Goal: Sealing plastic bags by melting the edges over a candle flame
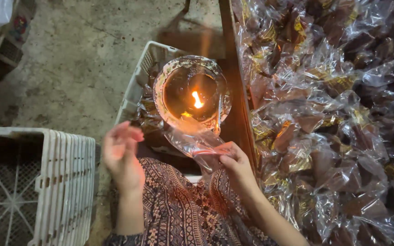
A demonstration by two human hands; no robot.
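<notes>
My right hand (pixel 235 163) pinches a clear plastic bag (pixel 192 139) and holds its upper end at the rim of a round metal bowl (pixel 172 75). A small flame (pixel 197 99) burns inside the bowl. My left hand (pixel 121 155) hovers to the left of the bag with its fingers apart and nothing in it. Both hands are over my lap, which is covered by patterned cloth (pixel 183 209).
A large heap of clear-wrapped brown pieces (pixel 334 123) fills the right side behind a wooden edge (pixel 235 68). The bowl sits over a white plastic crate (pixel 137 79) holding more wrapped pieces. Another white crate (pixel 64 182) stands at lower left on the concrete floor (pixel 83 54).
</notes>
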